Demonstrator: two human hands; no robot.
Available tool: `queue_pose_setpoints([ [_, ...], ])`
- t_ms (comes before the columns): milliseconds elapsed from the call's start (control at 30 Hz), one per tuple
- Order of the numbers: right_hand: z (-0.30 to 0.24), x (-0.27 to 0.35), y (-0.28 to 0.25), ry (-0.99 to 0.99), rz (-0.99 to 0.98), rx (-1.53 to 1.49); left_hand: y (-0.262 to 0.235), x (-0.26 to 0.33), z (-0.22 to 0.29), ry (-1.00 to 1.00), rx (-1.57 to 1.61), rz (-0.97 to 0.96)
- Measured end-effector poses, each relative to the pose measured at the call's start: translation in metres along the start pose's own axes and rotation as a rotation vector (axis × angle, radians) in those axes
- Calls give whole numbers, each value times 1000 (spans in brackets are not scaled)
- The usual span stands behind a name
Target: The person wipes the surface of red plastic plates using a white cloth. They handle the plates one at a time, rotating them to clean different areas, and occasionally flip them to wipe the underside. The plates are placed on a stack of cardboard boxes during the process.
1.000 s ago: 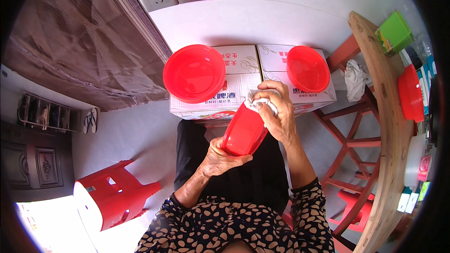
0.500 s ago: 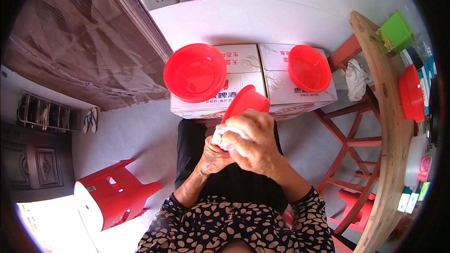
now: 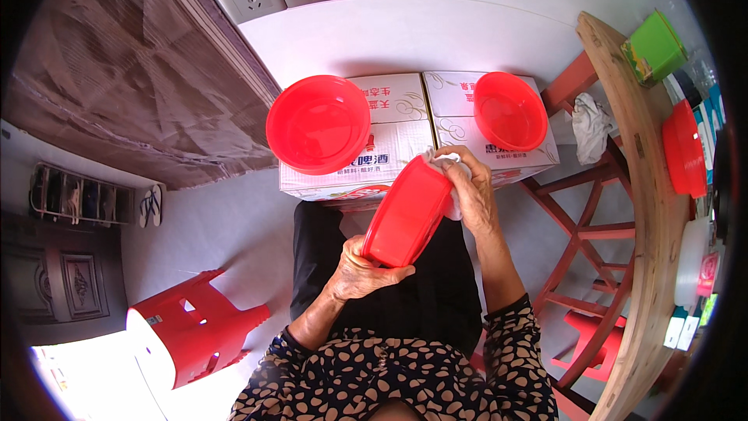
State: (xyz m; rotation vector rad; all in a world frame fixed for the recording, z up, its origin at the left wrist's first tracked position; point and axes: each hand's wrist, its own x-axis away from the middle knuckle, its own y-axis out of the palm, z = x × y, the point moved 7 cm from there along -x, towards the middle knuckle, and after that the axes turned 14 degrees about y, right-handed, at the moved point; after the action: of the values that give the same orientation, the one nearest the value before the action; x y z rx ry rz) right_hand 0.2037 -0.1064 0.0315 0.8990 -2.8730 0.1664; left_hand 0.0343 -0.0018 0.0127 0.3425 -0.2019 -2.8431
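Note:
A red plastic bowl (image 3: 411, 209) is held on its side above my lap, its outer wall and base turned toward me. My left hand (image 3: 357, 273) grips its lower end, with the thumb stretched along the edge. At the upper right end, my right hand (image 3: 474, 189) presses a crumpled white cloth (image 3: 454, 206) over the rim and outer side; fingers partly cover the cloth. Beyond the held bowl, a larger red bowl (image 3: 318, 126) and a smaller red bowl (image 3: 510, 113) stand upright on two white cardboard boxes (image 3: 401, 132).
Against the right wall, a wooden tabletop (image 3: 650, 226) carries a green box (image 3: 654, 47) and another red bowl (image 3: 684, 148). Below it are red wooden stool legs (image 3: 576, 230) and a hanging grey-white cloth (image 3: 590, 129). A red plastic stool (image 3: 195, 327) lies tipped over at left.
The bowl has swung toward me and now shows its outside. My left hand has moved onto its lower end. My right hand has shifted up and right with the cloth, to the far end.

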Motion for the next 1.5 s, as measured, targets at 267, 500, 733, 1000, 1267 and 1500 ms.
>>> queue_pose_setpoints([
  [267,-68,55,38,-562,65,477,0,4,-11,-41,29,26],
  [500,-84,68,53,-677,-80,527,4,4,2,-11,64,28],
  [733,-33,4,4,-213,-273,-115,8,4,18,253,-100,-121],
  [1000,-45,5,9,-336,-391,72,6,5,-1,-97,535,-237],
  [1267,-78,50,52,-670,-120,536,1,-15,8,-100,-1,23],
  [1500,-92,75,62,-798,92,553,-9,-8,17,87,-56,54],
])
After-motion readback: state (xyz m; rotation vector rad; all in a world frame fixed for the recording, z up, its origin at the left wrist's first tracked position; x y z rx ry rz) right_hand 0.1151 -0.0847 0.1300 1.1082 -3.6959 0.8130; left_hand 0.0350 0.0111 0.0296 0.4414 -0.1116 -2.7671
